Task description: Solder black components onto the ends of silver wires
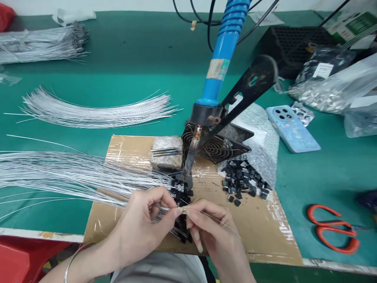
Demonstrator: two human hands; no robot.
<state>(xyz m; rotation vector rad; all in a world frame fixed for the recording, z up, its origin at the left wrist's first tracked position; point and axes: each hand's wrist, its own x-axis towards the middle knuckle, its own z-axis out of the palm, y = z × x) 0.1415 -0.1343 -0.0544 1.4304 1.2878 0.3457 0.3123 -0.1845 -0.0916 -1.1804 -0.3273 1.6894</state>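
My left hand is closed in a pinch on a thin silvery wire over the cardboard. Right beside it, my right hand pinches a fine wire, and a strand of it trails back across the fingers. The two sets of fingertips nearly meet, hiding most of what lies between them. Just beyond stands a soldering iron, tip down in a black holder. A bundle of white wires runs in from the left to small black connectors beneath and behind my fingers.
A tip-cleaning block and a black fan sit behind the iron. Loose black pieces lie on the cardboard. Red-handled scissors, a blue phone, plastic bags and another wire bundle rest on the green mat.
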